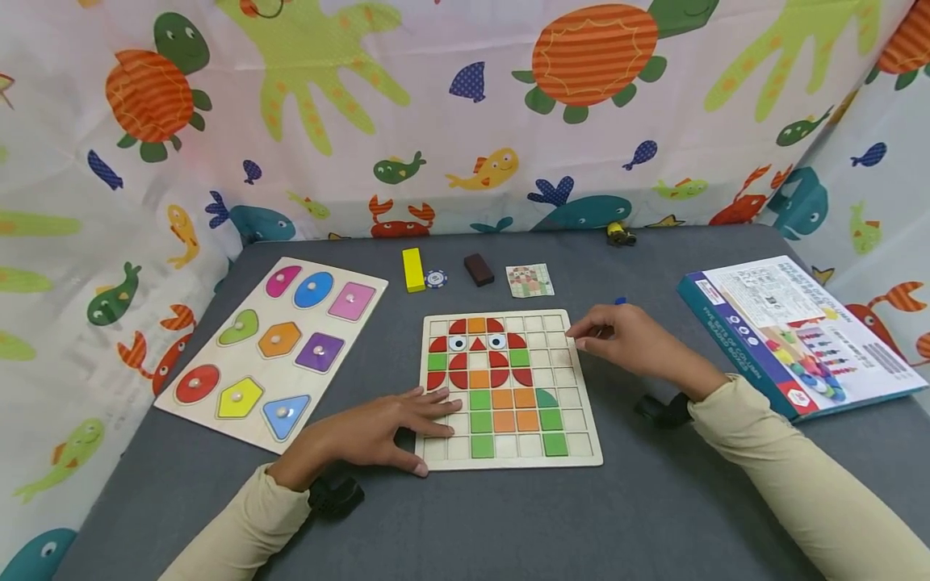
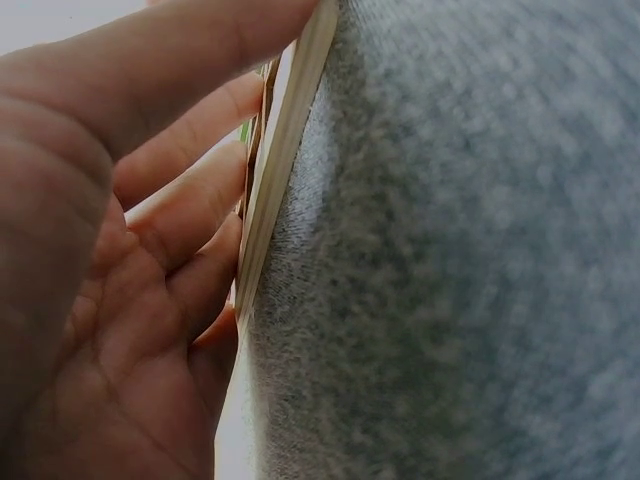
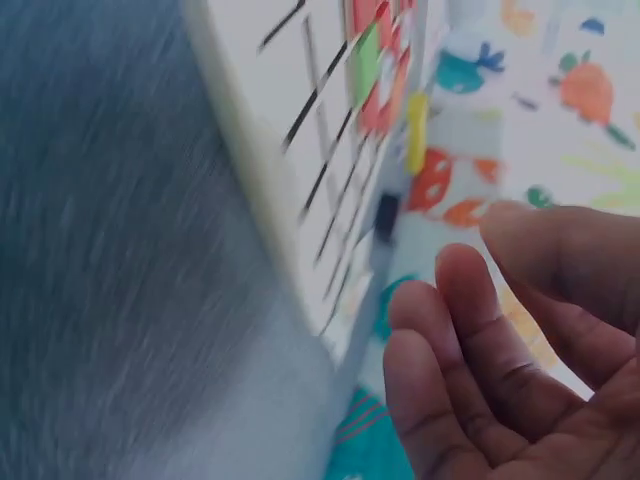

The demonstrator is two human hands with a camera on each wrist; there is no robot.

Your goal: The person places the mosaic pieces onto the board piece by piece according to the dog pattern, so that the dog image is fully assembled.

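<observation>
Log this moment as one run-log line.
left hand: flat on grid puzzle board, lower-left corner | right hand: fingers curled at board's right edge, holds nothing visible | shape puzzle: left, untouched

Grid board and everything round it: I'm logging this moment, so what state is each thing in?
Grid board: flat on the table, partly filled with tiles.
Left hand: open, fingers flat on the board's left edge.
Right hand: fingers curled at the board's right edge; whether it holds anything is unclear.
Shape puzzle: all nine pieces seated.
Box: closed, lying flat.
Yellow block: lying flat.
</observation>
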